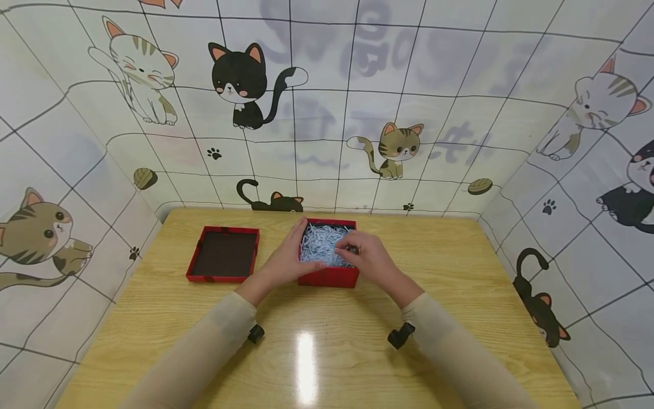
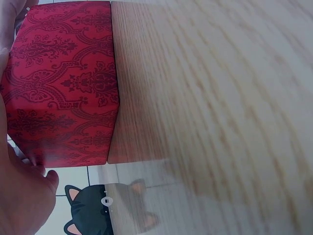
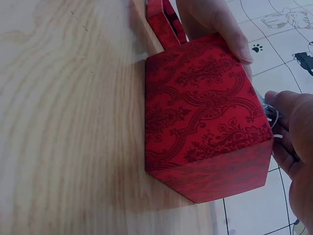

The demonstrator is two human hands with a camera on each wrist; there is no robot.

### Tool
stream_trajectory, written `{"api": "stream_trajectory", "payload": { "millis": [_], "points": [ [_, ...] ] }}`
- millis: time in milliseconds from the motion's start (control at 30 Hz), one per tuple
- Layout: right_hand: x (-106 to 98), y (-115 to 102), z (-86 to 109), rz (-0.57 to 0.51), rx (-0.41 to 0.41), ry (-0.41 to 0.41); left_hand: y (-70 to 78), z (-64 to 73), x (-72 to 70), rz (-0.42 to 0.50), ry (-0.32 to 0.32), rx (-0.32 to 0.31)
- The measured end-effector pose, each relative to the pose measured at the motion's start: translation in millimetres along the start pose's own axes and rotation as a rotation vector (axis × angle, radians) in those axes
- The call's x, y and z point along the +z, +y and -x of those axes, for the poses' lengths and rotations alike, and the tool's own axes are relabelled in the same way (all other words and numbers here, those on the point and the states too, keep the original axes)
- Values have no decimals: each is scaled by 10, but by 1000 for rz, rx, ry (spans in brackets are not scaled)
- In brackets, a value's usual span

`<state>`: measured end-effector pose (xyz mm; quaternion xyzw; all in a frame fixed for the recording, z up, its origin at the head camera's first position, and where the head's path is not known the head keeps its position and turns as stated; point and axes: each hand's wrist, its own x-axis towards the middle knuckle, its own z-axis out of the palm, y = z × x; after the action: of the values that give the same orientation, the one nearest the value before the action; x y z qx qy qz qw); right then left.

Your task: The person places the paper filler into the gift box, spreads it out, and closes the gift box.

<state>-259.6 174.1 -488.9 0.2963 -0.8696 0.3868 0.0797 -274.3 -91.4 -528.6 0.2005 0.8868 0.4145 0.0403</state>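
Left hand and right hand at an open red box of pale blue shredded paper, on a table.
The box stands upright near the table's far edge, opening facing up, front side roughly parallel to that edge; which way its long axis runs, I cannot tell. The left fingers grasp its left side, thumb at the front rim. The right fingers pinch paper over the opening's right side. Left of the box lies the lid, hollow side up.
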Motion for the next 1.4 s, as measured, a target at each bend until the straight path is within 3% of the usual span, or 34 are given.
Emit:
{"api": "stream_trajectory", "payload": {
  "millis": [233,467,567,800,1067,1267,1400],
  "points": [
    [9,-5,-163,58,59,-41,3,16,-8,0,-7,-7],
    [50,-70,-282,294,38,-289,3,12,-7,-4,3,11],
    [45,-95,-317,328,28,-338,-4,9,-6,-5,7,13],
    [-35,-120,-347,243,74,-373,-16,3,-3,-9,2,16],
    [-186,-142,-371,49,30,-338,16,16,-12,2,-2,1],
    [-136,-173,-444,-10,24,-247,33,27,-19,14,-1,14],
    [-36,-196,-531,-48,12,-255,22,31,-17,25,0,21]
  ]
}}
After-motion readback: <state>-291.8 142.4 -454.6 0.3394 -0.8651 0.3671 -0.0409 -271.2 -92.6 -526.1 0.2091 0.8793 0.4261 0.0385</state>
